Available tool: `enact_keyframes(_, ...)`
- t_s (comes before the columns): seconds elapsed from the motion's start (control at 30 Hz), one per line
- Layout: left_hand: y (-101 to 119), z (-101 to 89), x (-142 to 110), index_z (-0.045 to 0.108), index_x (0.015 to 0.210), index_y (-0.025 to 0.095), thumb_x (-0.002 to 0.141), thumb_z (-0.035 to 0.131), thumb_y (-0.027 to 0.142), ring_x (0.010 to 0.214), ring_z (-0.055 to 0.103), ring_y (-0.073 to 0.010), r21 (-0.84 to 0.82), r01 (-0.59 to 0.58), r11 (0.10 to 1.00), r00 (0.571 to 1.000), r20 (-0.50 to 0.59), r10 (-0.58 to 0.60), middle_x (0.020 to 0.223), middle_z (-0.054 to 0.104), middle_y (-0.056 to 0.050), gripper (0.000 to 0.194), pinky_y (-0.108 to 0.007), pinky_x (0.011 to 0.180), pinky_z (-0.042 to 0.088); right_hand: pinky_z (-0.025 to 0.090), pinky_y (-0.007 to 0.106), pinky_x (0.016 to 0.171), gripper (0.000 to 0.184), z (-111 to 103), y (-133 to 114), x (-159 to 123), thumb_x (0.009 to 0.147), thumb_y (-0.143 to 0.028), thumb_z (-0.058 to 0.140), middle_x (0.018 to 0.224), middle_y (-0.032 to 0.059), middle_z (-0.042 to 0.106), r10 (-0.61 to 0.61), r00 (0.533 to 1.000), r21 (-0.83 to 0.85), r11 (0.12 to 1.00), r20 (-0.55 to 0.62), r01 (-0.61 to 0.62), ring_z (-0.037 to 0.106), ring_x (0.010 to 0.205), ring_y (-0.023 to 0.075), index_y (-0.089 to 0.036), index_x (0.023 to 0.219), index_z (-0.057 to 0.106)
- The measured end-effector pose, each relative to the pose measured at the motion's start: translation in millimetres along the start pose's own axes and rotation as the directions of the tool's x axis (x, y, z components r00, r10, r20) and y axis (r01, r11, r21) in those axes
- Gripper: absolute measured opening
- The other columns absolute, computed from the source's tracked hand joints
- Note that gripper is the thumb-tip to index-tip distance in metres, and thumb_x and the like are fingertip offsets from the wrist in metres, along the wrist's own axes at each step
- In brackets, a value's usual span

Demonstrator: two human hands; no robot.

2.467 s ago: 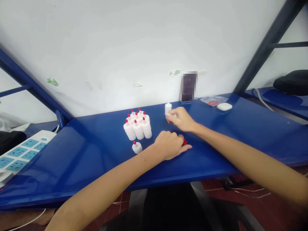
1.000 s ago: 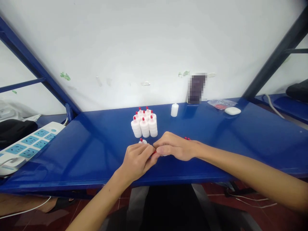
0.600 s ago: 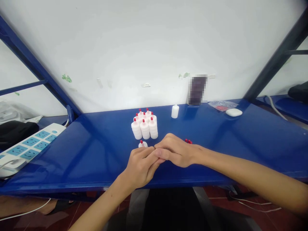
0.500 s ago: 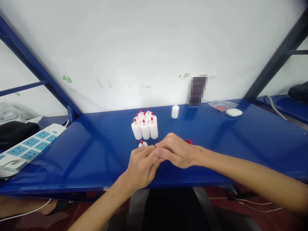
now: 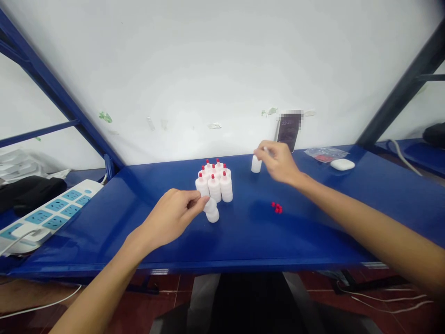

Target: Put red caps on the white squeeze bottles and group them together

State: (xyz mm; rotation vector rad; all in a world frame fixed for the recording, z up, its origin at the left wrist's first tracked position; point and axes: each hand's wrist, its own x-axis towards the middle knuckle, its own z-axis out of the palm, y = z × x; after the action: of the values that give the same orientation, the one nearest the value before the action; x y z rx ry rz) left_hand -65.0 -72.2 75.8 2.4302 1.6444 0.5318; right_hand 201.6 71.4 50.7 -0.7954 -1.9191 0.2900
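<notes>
My left hand [image 5: 177,211] is closed in a pinch at the top of a white squeeze bottle [image 5: 212,215]. That bottle is just in front of a cluster of white bottles [image 5: 214,188] with red-tipped nozzles; my fingers hide its tip. Farther back on the right, my right hand [image 5: 277,162] has its thumb and fingers closed round the top of a lone white bottle [image 5: 256,164], whose body shows below them. Between the hands, nearer the front, lies a small pile of red caps [image 5: 277,208].
On the blue table [image 5: 239,246], a phone [image 5: 288,132] leans against the wall. Beside it lie a clear bag [image 5: 325,155] with red bits and a white rounded case [image 5: 342,164]. A white power strip [image 5: 52,213] is at the left edge.
My hands have come apart. The left moved left to the front bottle, and the right reached back to the lone bottle. The pile of red caps is now uncovered.
</notes>
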Motion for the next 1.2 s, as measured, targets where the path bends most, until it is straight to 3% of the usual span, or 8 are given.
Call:
enact_keyframes(0.2, -3, 7.8, 18, 0.038, 0.055, 0.018, 0.097, 0.038, 0.044, 0.046, 0.026, -0.0109, 0.164, 0.022, 0.986, 0.983, 0.179, -0.052, 0.049, 0.037, 0.003, 0.05, -0.027, 0.051, 0.019, 0.031, 0.029, 0.06, 0.018, 2, 45, 27, 0.081, -0.023, 0.047, 0.062, -0.0007, 0.049, 0.172, 0.963, 0.126, 0.981, -0.208, -0.148, 0.044, 0.061, 0.0145, -0.02, 0.064, 0.053)
enact_keyframes(0.4, -1, 7.3, 22, 0.045, 0.056, 0.018, 0.097, 0.039, 0.043, 0.046, 0.033, -0.0124, 0.339, 0.032, 0.94, 0.973, 0.205, -0.107, 0.054, 0.046, -0.001, 0.049, -0.029, 0.053, 0.018, 0.034, 0.028, 0.062, 0.013, 24, 69, 42, 0.076, -0.019, 0.04, 0.066, -0.0004, 0.046, 0.294, 0.946, 0.27, 0.93, -0.133, -0.251, 0.043, 0.065, 0.0166, -0.022, 0.068, 0.05)
enact_keyframes(0.7, -7, 16.0, 14, 0.052, 0.067, 0.018, 0.1, 0.037, 0.049, 0.051, 0.044, -0.0147, 0.398, 0.069, 0.915, 0.992, 0.067, -0.104, 0.059, 0.053, -0.002, 0.048, -0.028, 0.053, 0.016, 0.034, 0.028, 0.06, 0.013, 40, 86, 31, 0.074, -0.021, 0.041, 0.066, 0.0002, 0.049, 0.353, 0.936, 0.318, 0.888, -0.002, -0.334, 0.043, 0.063, 0.0167, -0.021, 0.068, 0.052)
enact_keyframes(0.83, -12, 11.4, -1, 0.045, 0.066, 0.018, 0.1, 0.041, 0.048, 0.047, 0.035, -0.0103, 0.247, 0.046, 0.968, 0.996, -0.092, -0.024, 0.054, 0.045, 0.003, 0.045, -0.026, 0.052, 0.019, 0.035, 0.028, 0.059, 0.011, 36, 83, 26, 0.07, -0.022, 0.043, 0.067, 0.001, 0.051, 0.35, 0.936, 0.377, 0.862, 0.045, -0.34, 0.045, 0.063, 0.0166, -0.02, 0.068, 0.053)
enact_keyframes(0.93, -4, 15.7, -13, 0.038, 0.063, 0.017, 0.1, 0.042, 0.042, 0.048, 0.03, -0.0084, 0.091, -0.073, 0.993, 0.972, -0.219, 0.091, 0.054, 0.038, 0.005, 0.045, -0.025, 0.053, 0.023, 0.034, 0.028, 0.06, 0.01, 33, 78, 23, 0.069, -0.024, 0.045, 0.067, 0.0008, 0.051, 0.325, 0.944, 0.399, 0.86, 0.055, -0.319, 0.044, 0.064, 0.0163, -0.02, 0.067, 0.054)
enact_keyframes(1.0, 5, 25.3, -17, 0.038, 0.064, 0.017, 0.101, 0.041, 0.038, 0.049, 0.03, -0.0078, 0.002, -0.195, 0.981, 0.973, -0.123, 0.194, 0.055, 0.038, 0.005, 0.043, -0.024, 0.053, 0.024, 0.033, 0.028, 0.061, 0.01, 31, 76, 21, 0.069, -0.025, 0.046, 0.066, 0.0005, 0.05, 0.308, 0.95, 0.409, 0.86, 0.061, -0.305, 0.044, 0.065, 0.0165, -0.02, 0.067, 0.055)
enact_keyframes(1.1, 16, 44.7, -14, 0.04, 0.067, 0.017, 0.101, 0.042, 0.04, 0.052, 0.035, -0.0081, -0.076, -0.274, 0.959, 0.944, 0.169, 0.283, 0.058, 0.043, 0.005, 0.041, -0.024, 0.054, 0.024, 0.032, 0.029, 0.06, 0.01, 31, 75, 19, 0.068, -0.025, 0.047, 0.066, 0.0003, 0.049, 0.295, 0.953, 0.431, 0.853, 0.069, -0.295, 0.042, 0.065, 0.0166, -0.02, 0.067, 0.056)
enact_keyframes(1.2, 15, 59.9, -4, 0.041, 0.068, 0.017, 0.102, 0.04, 0.042, 0.056, 0.039, -0.0096, -0.095, -0.236, 0.967, 0.942, 0.222, 0.252, 0.062, 0.047, 0.004, 0.042, -0.025, 0.057, 0.026, 0.033, 0.029, 0.061, 0.009, 31, 80, 19, 0.067, -0.024, 0.047, 0.066, 0.0002, 0.049, 0.311, 0.949, 0.471, 0.83, 0.053, -0.299, 0.042, 0.065, 0.0165, -0.021, 0.066, 0.056)
